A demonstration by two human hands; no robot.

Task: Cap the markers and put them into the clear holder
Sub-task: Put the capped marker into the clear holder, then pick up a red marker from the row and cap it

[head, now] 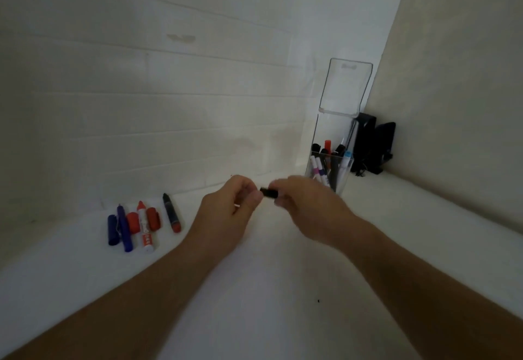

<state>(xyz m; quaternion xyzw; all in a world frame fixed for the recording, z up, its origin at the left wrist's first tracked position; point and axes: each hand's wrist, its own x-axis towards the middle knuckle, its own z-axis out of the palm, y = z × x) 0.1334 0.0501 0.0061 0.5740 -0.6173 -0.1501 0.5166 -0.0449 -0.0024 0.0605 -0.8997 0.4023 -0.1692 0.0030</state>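
Note:
My left hand (230, 206) and my right hand (300, 198) meet above the middle of the white surface. Between them shows a short black piece (268, 192), a marker or its cap; my right hand pinches it and my left hand's fingers are closed on a thin white item, mostly hidden. The clear holder (329, 167) stands at the back right with several capped markers upright in it. To the left lie a blue cap (112, 230), an uncapped blue marker (124, 228), two red caps (133, 222), a white marker with red tip (144, 228) and a dark marker with red end (171, 213).
A white panelled wall runs along the back and a beige wall (452, 90) closes the right side. A black object (372, 144) stands in the corner behind the holder. The holder's tall clear back panel (345, 87) rises above it.

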